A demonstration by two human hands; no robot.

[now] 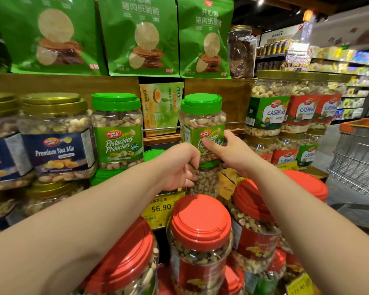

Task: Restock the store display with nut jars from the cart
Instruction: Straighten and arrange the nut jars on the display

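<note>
A green-lidded pistachio jar (202,122) stands on top of another green-lidded jar (205,182) in the display's middle. My left hand (179,165) curls round its lower left corner. My right hand (226,150) grips its right side, thumb across the label. A second pistachio jar (117,130) stands to the left with a gap between them. The metal cart (358,154) with an orange rim is at the far right; I see no jars in it.
Premium Nut Mix jars (58,137) with gold lids fill the left. Cashew jars (268,105) are stacked at the right. Red-lidded jars (200,226) stand in front, below my arms. Green snack bags (141,37) hang above. A yellow price tag (160,208) reads 56.90.
</note>
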